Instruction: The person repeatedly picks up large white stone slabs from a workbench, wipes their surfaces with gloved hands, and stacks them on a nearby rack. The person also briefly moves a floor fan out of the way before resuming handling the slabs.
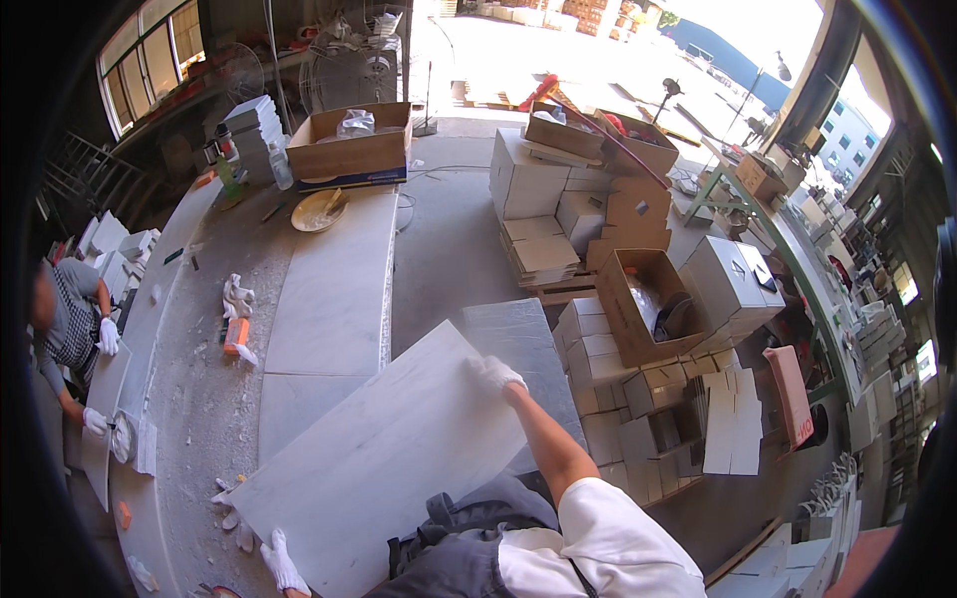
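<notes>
A large white stone slab [369,448] with faint grey veining lies slantwise in front of my body. My right hand [494,375], in a white glove, grips its right edge near the far corner, fingers over the top face. At the slab's lower left edge is my left hand [283,565], also gloved and closed on the edge; part of its grip is hidden. The slab overlaps pale slabs [329,269] on the workbench to the left and a grey board [513,334] to the right.
Across the dusty bench, a person [75,309] in white gloves holds a round tool at another slab. An orange box [236,336], a yellow bowl [320,210] and a cardboard box [351,145] sit on the bench. Stacked white cartons [598,344] and an open box [648,304] stand right.
</notes>
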A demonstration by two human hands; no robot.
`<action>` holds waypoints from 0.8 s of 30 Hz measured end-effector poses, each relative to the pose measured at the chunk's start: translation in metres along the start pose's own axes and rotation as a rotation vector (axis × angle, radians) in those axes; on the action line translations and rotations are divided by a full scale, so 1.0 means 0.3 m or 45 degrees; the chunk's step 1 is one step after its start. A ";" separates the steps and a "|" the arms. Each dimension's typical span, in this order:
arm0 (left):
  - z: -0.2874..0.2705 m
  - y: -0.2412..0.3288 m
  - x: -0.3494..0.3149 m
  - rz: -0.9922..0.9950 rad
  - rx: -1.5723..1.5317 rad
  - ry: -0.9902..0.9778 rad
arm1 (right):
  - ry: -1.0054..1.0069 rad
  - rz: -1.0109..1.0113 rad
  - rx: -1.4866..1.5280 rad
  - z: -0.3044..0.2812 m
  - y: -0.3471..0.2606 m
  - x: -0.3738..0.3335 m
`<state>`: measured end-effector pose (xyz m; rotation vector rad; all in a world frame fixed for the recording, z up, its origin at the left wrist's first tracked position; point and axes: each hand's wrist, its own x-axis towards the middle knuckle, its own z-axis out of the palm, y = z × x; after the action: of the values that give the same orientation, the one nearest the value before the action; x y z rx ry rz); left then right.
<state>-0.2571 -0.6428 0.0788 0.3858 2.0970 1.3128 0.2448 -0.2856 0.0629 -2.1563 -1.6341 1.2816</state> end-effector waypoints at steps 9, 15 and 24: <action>0.062 0.032 0.069 -0.026 0.185 0.009 | 0.003 0.107 0.029 -0.030 0.088 -0.021; 0.038 0.025 0.070 0.038 0.232 0.001 | 0.063 0.030 0.026 -0.038 0.030 -0.027; 0.060 0.113 -0.055 -0.092 0.009 0.065 | 0.022 -0.106 -0.074 0.018 -0.003 0.118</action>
<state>-0.2356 -0.6234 0.1089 0.2796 2.1378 1.2866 0.2419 -0.2572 0.0412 -2.1008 -1.7550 1.2034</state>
